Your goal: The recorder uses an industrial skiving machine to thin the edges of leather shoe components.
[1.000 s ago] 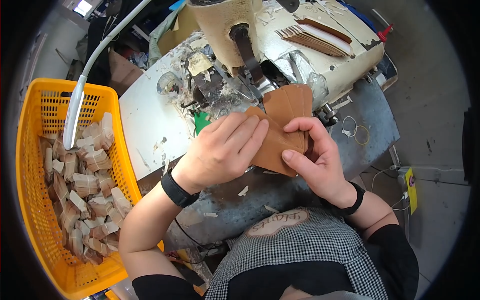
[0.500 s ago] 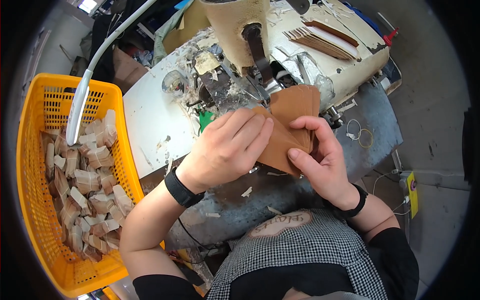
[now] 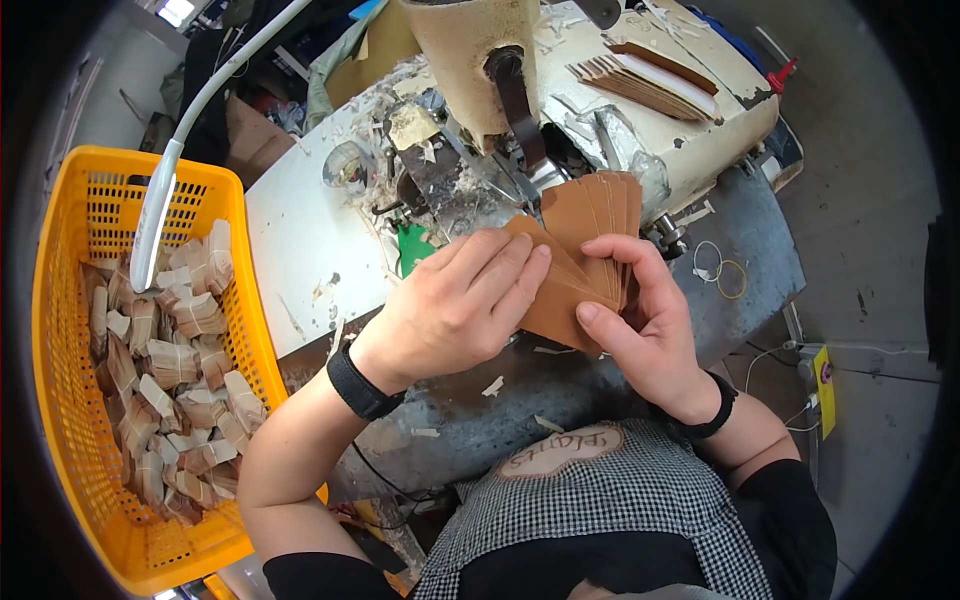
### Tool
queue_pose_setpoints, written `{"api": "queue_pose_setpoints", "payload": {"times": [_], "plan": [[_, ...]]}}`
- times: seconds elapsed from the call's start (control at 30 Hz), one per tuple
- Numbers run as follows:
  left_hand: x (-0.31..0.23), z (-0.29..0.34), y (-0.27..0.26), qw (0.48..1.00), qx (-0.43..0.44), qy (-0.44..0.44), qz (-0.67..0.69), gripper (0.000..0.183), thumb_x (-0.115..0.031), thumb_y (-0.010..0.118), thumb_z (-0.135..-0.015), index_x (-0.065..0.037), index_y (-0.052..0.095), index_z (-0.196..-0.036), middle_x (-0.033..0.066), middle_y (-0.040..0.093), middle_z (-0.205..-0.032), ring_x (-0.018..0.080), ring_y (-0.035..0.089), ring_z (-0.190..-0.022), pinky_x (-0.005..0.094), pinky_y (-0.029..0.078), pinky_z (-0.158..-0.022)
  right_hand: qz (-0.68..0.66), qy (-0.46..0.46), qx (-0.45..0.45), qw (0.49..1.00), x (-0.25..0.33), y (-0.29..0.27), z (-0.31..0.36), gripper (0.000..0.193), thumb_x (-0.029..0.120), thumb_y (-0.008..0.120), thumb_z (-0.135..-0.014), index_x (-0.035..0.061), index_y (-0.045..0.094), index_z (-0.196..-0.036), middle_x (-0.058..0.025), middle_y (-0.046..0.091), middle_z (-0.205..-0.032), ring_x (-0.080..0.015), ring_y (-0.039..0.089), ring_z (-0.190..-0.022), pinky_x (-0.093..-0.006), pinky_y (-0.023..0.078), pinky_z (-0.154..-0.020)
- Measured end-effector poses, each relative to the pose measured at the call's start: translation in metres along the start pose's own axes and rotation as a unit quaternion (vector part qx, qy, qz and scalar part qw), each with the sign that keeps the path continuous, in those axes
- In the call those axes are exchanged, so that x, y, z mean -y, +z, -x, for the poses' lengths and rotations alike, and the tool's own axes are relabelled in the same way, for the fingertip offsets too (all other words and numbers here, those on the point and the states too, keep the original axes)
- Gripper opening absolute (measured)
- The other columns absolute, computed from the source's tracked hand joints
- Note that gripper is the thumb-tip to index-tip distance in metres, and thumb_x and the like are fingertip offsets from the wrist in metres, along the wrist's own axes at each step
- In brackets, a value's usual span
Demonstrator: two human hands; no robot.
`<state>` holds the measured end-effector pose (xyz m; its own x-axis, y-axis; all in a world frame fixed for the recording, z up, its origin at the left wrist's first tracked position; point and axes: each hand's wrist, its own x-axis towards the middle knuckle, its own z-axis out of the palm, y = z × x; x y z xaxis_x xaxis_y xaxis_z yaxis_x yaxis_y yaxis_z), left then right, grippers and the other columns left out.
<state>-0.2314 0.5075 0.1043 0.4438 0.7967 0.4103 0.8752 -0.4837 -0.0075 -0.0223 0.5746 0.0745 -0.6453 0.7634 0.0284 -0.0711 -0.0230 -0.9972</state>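
Note:
Between both hands is a fanned stack of brown leather pieces (image 3: pixel 588 215), flat and thin with rounded ends. My right hand (image 3: pixel 655 325) grips the stack from the right, thumb on top near the lower edge and fingers curled at the side. My left hand (image 3: pixel 465 300) pinches the left end of the nearest piece, its fingertips pressed on the leather; the thumb is hidden. Just beyond the leather stands a machine (image 3: pixel 470 75) with a worn cream head and a dark metal arm, its working parts covered in scraps.
A yellow plastic basket (image 3: pixel 262 310) at the left holds many banded bundles of pale pieces (image 3: pixel 172 362). A white lamp (image 3: pixel 155 215) hangs over it. Another brown leather stack (image 3: pixel 650 82) lies on the machine's bed at the back right. Rubber bands (image 3: pixel 732 280) lie on the metal table.
The leather pieces at the right are fanned a little wider, with more edges showing. Both hands keep their grip and have shifted only slightly.

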Motion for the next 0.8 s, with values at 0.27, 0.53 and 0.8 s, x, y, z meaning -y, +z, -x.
{"api": "queue_pose_setpoints", "payload": {"times": [0.27,0.53,0.8], "plan": [[0.001,0.002,0.000,1.000,0.012,0.004,-0.015,0.053,-0.011,0.063,-0.062,0.005,0.063,-0.113,0.0140,0.063,-0.108,0.0286,0.062,-0.094,0.0358,0.055,-0.076,0.019,-0.020,-0.013,1.000,-0.005,0.002,0.000,0.044,0.009,0.067,-0.087,0.0083,0.050,-0.127,-0.0027,0.065,-0.093,-0.0056,0.060,-0.080,-0.0216,0.050,-0.067],[0.002,-0.001,-0.004,1.000,0.005,0.013,-0.024,0.055,-0.012,0.064,-0.062,0.005,0.063,-0.114,0.0137,0.062,-0.108,0.0283,0.062,-0.094,0.0355,0.055,-0.077,0.032,-0.034,-0.018,0.999,-0.004,0.003,-0.001,0.045,0.009,0.067,-0.087,0.0075,0.049,-0.128,-0.0038,0.065,-0.096,-0.0051,0.060,-0.085,-0.0209,0.049,-0.069],[0.000,0.000,0.001,1.000,-0.012,0.005,-0.015,0.053,-0.011,0.062,-0.064,0.004,0.063,-0.116,0.0126,0.061,-0.109,0.0281,0.061,-0.093,0.0349,0.054,-0.075,0.054,-0.029,-0.010,0.998,0.000,0.001,0.000,0.043,0.009,0.067,-0.087,0.0073,0.049,-0.126,-0.0032,0.066,-0.093,-0.0053,0.061,-0.080,-0.0212,0.050,-0.068]]}}
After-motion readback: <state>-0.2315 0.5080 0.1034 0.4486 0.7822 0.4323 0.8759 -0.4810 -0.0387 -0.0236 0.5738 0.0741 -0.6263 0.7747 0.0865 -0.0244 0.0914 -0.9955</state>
